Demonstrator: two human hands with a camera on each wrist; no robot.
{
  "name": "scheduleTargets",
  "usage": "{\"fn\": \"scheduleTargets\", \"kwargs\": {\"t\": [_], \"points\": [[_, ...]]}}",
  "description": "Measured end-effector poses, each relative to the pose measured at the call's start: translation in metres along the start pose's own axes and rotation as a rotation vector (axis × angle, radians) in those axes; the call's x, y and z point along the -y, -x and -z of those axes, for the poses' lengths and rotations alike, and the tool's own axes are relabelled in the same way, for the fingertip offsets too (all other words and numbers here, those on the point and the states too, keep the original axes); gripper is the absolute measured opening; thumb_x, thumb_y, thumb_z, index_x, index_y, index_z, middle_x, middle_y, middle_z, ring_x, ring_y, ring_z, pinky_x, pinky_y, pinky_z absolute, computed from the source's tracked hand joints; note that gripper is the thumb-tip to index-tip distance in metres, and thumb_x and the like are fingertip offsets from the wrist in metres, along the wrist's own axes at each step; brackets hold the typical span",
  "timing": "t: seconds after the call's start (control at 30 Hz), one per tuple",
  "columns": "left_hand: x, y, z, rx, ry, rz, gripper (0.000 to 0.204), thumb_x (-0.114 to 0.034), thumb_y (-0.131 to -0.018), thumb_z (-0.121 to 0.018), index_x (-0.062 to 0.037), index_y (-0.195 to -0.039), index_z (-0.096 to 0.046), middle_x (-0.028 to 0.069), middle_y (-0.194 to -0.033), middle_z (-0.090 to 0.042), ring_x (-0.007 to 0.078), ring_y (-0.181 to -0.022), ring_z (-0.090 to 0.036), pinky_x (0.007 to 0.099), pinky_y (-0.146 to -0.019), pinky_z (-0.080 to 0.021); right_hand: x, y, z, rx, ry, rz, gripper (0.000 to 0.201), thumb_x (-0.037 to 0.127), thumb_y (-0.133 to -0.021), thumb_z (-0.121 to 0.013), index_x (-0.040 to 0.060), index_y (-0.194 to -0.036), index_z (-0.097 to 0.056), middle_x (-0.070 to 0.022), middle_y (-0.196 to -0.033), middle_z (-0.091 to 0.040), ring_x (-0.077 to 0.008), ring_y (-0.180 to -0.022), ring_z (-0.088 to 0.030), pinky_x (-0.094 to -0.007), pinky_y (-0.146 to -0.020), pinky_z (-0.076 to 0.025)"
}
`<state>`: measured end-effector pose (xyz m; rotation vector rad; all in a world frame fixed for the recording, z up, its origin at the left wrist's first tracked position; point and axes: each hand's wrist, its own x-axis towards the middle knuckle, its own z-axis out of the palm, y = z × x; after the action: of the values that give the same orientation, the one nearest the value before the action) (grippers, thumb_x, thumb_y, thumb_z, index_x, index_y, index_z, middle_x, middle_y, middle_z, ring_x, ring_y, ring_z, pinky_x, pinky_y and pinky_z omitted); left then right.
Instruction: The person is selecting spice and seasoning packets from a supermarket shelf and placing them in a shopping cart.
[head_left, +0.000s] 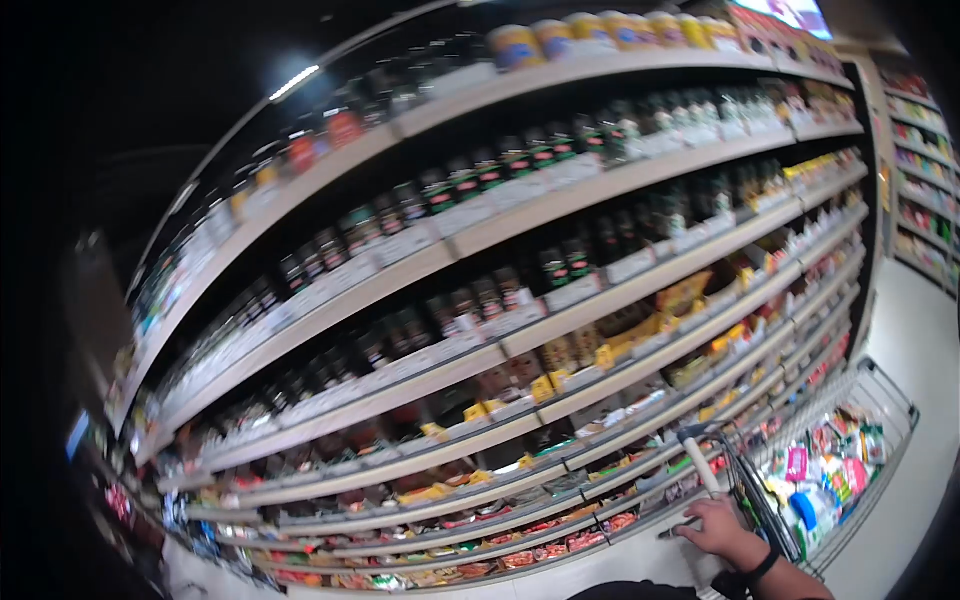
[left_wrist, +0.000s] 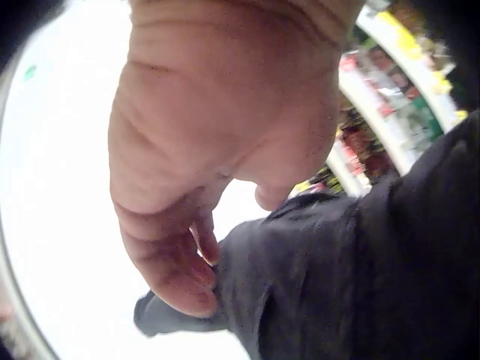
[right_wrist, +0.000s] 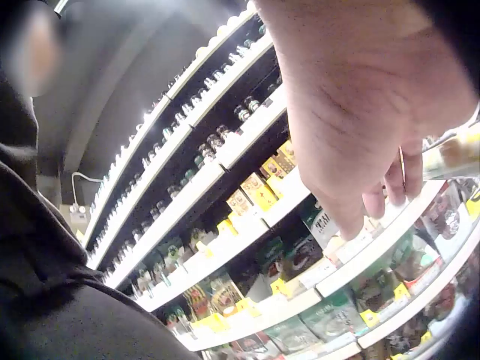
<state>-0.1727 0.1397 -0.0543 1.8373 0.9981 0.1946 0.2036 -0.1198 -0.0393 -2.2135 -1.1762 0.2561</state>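
My right hand (head_left: 722,530) is low at the right of the head view, by the handle (head_left: 703,466) of a wire shopping cart (head_left: 893,440). In the right wrist view its fingers (right_wrist: 352,217) hang loosely bent in front of the shelves, with nothing between them. A dark band (head_left: 765,565) circles that wrist. Only the left wrist view has my left hand (left_wrist: 225,112); it hangs down, fingers loosely curled and holding nothing, next to a dark-clothed leg (left_wrist: 300,277).
Long curved-looking shelves (head_left: 470,225) of jars, bottles and bags run along the left and ahead. Colourful packages (head_left: 822,478) lie in the cart. Pale floor (head_left: 905,320) stretches beyond it toward another stocked shelf (head_left: 920,170).
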Motion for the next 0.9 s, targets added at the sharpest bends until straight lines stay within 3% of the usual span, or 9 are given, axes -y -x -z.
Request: {"fn": "scheduleTargets", "kwargs": {"t": [0.07, 0.17, 0.27, 0.3, 0.4, 0.5, 0.67, 0.8, 0.9], "points": [[0.010, 0.016, -0.002, 0.010, 0.012, -0.029, 0.012, -0.013, -0.086, -0.061, -0.0021, -0.091, -0.060, 0.0101, -0.071, -0.060, 0.0190, -0.063, -0.055, 0.0310, -0.056, -0.044, 0.003, 0.027, -0.001, -0.263, 0.295, 0.082, 0.061, 0.041, -0.069, -0.075, 0.0031, -0.114, -0.059, -0.0222, -0.121, -0.053, -0.0366, -0.114, -0.051, -0.0478, -0.103, -0.033], [0.030, 0.041, -0.004, 0.018, 0.035, -0.071, 0.013, -0.014, -0.086, -0.060, -0.0021, -0.091, -0.060, 0.0109, -0.072, -0.060, 0.0203, -0.064, -0.056, 0.0317, -0.057, -0.045, 0.002, 0.077, 0.000, -0.162, 0.318, -0.121, 0.091, 0.044, -0.063, -0.080, -0.0026, -0.131, -0.039, -0.0330, -0.136, -0.032, -0.0450, -0.127, -0.036, -0.0477, -0.106, -0.032], [0.055, 0.068, -0.009, 0.036, 0.053, -0.091, 0.014, -0.015, -0.087, -0.059, -0.0021, -0.090, -0.061, 0.0116, -0.073, -0.061, 0.0217, -0.066, -0.057, 0.0324, -0.058, -0.046, 0.012, 0.131, 0.010, 0.042, 0.223, -0.213, 0.116, 0.047, -0.062, -0.081, -0.0072, -0.141, -0.016, -0.0375, -0.135, -0.029, -0.0469, -0.127, -0.035, -0.0404, -0.107, -0.032], [0.061, 0.075, -0.011, 0.043, 0.058, -0.100, 0.014, -0.015, -0.087, -0.058, -0.0021, -0.090, -0.062, 0.0118, -0.073, -0.061, 0.0221, -0.066, -0.058, 0.0326, -0.059, -0.046, 0.016, 0.144, 0.012, 0.063, 0.181, -0.233, 0.122, 0.050, -0.063, -0.081, -0.0095, -0.142, -0.010, -0.0374, -0.136, -0.028, -0.0478, -0.129, -0.033, -0.0418, -0.108, -0.032], [0.075, 0.094, -0.023, 0.081, 0.056, -0.088, 0.016, -0.017, -0.087, -0.057, -0.0020, -0.089, -0.062, 0.0125, -0.074, -0.062, 0.0234, -0.068, -0.059, 0.0333, -0.060, -0.047, 0.002, 0.174, 0.004, 0.041, 0.115, -0.251, 0.121, 0.051, -0.065, -0.080, -0.0113, -0.141, -0.009, -0.0380, -0.136, -0.029, -0.0463, -0.127, -0.036, -0.0407, -0.105, -0.036], [0.093, 0.110, -0.038, 0.135, 0.025, -0.059, 0.017, -0.018, -0.088, -0.056, -0.0020, -0.089, -0.063, 0.0133, -0.075, -0.063, 0.0247, -0.069, -0.060, 0.0340, -0.061, -0.047, 0.034, 0.203, 0.018, 0.036, 0.086, -0.360, 0.115, 0.050, -0.069, -0.077, -0.0099, -0.142, -0.010, -0.0357, -0.132, -0.038, -0.0424, -0.119, -0.048, -0.0413, -0.100, -0.041], [0.135, 0.133, -0.081, 0.260, -0.031, 0.049, 0.021, -0.020, -0.089, -0.053, -0.0019, -0.088, -0.065, 0.0144, -0.076, -0.064, 0.0269, -0.072, -0.061, 0.0351, -0.063, -0.049, 0.050, 0.228, 0.031, 0.045, 0.037, -0.434, 0.106, 0.056, -0.070, -0.074, -0.0066, -0.139, -0.022, -0.0331, -0.127, -0.047, -0.0421, -0.115, -0.053, -0.0413, -0.098, -0.043], [0.177, 0.150, -0.118, 0.386, -0.111, 0.168, 0.024, -0.021, -0.090, -0.052, -0.0019, -0.087, -0.066, 0.0154, -0.077, -0.065, 0.0287, -0.073, -0.062, 0.0360, -0.065, -0.049, 0.040, 0.233, 0.032, 0.012, -0.144, -0.472, 0.098, 0.055, -0.071, -0.074, -0.0055, -0.136, -0.033, -0.0266, -0.123, -0.053, -0.0357, -0.114, -0.054, -0.0395, -0.097, -0.043], [0.212, 0.168, -0.140, 0.504, -0.216, 0.255, 0.026, -0.022, -0.090, -0.050, -0.0018, -0.086, -0.067, 0.0161, -0.078, -0.065, 0.0300, -0.075, -0.063, 0.0367, -0.066, -0.050, 0.028, 0.229, 0.032, -0.008, -0.320, -0.405, 0.087, 0.054, -0.073, -0.073, -0.0041, -0.131, -0.043, -0.0219, -0.119, -0.057, -0.0300, -0.108, -0.056, -0.0372, -0.093, -0.045]]}}
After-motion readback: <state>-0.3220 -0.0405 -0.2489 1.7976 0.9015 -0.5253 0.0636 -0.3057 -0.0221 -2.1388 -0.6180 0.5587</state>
